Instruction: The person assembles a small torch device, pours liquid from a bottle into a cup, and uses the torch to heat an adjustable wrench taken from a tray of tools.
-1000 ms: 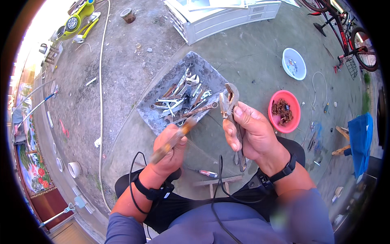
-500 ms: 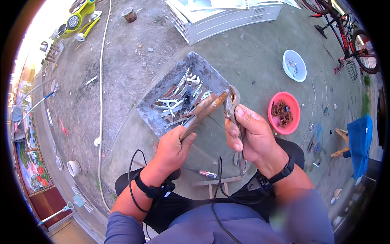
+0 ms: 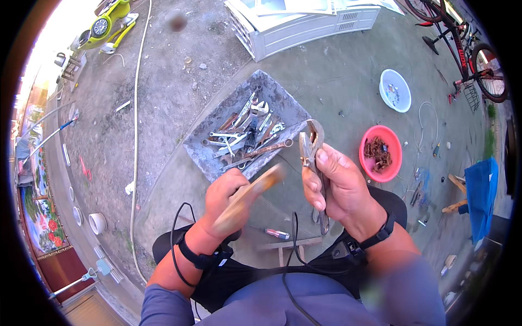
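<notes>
In my right hand (image 3: 340, 182) is a pair of worn, rust-stained pliers (image 3: 310, 142). Their jaws point away from me and stand apart, with the handles in my closed fingers. My left hand (image 3: 224, 198) is wrapped round a flat tan stick-like tool (image 3: 251, 196), wooden in look and darker orange at its tip. Motion blurs it, so its exact kind is unclear; its tip is apart from the pliers. Just beyond my hands lies a grey, stained rectangular tray (image 3: 283, 95) holding several wrenches (image 3: 232, 142), among them an adjustable wrench (image 3: 261, 107).
Right of the tray stand a pink basin (image 3: 399, 149) with rusty brown pieces and a pale blue basin (image 3: 406, 98) with small bits. A red-handled tool (image 3: 277, 233) lies near a small wooden stool (image 3: 291, 243). A hose (image 3: 137, 108) runs along the left; a white cabinet (image 3: 310, 32) lies beyond.
My left hand has drawn the tan tool back from the pliers' jaws, toward me and down to the left, turning it. The right hand with the pliers has hardly moved.
</notes>
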